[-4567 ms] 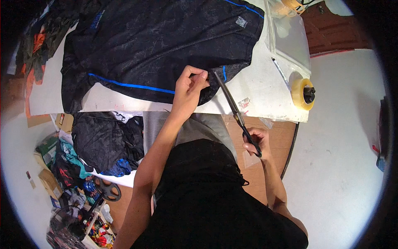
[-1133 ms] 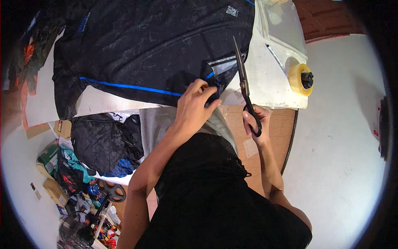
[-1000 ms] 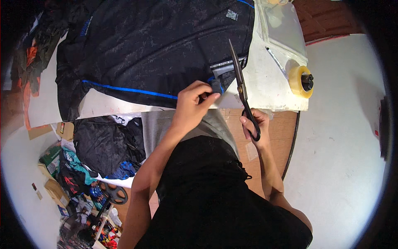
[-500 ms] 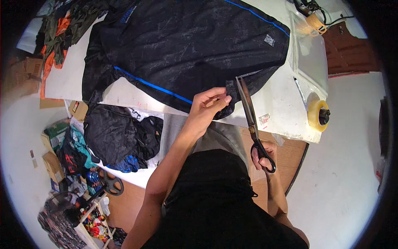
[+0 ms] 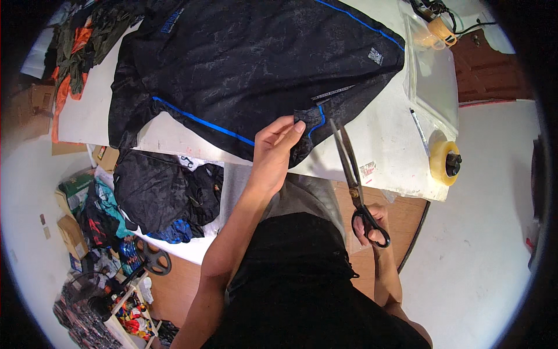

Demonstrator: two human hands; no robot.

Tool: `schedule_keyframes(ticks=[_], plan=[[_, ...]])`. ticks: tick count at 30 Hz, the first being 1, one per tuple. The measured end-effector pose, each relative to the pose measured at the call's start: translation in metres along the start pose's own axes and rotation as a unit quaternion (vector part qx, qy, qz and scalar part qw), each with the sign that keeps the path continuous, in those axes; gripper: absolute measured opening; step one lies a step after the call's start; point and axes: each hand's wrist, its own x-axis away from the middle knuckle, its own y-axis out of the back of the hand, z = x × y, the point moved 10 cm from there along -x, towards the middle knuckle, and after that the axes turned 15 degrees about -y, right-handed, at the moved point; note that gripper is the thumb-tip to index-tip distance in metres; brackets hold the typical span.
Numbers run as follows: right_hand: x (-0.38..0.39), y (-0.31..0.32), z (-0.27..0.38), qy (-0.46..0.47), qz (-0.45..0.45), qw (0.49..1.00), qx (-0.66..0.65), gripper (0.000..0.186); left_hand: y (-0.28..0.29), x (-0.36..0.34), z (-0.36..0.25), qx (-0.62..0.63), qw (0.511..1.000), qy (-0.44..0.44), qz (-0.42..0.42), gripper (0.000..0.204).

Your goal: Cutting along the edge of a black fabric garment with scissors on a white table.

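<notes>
The black scissors (image 5: 354,195) slanted over the desk's (image 5: 395,136) near edge, handles toward the person, slightly parted blades pointing up-left at the dark garment (image 5: 244,70), tips just short of it. The right hand's (image 5: 375,224) fingers were closed around the handles. The garment lay spread across the desk, its near blue stripe (image 5: 203,123) slanting down rightward; the left hand's (image 5: 276,151) fingers were pinched on its near edge.

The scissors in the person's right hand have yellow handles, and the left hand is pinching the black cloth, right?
Not quite: the scissors in the right hand have black handles, as the head view shows. The left hand is pinching the black cloth.
</notes>
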Motion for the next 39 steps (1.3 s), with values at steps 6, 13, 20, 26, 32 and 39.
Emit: schedule_keyframes(ticks=[6,13,20,26,32,39], plan=[[-0.009,-0.013,-0.008,-0.036,0.053,0.998,0.006,0.053,0.003,0.001,0.009,0.078,0.994,0.066,-0.049,0.016],[-0.011,-0.010,-0.008,-0.049,0.046,0.998,-0.017,0.056,0.004,-0.005,-0.008,-0.069,0.997,-0.039,0.017,0.012],[-0.006,-0.010,-0.007,-0.063,0.038,0.997,-0.011,0.056,-0.012,-0.002,-0.012,-0.127,0.984,0.004,0.125,0.040],[-0.001,-0.006,-0.006,-0.048,0.042,0.998,-0.010,0.056,-0.016,-0.001,-0.013,-0.097,0.985,0.021,0.140,0.051],[-0.001,-0.005,-0.008,-0.058,0.034,0.997,-0.034,0.055,-0.018,-0.005,-0.015,-0.080,0.984,0.017,0.161,0.056],[-0.022,0.006,0.038,0.016,-0.278,0.958,0.073,0.041,-0.061,0.021,-0.046,-0.337,0.860,-0.224,0.310,0.038]])
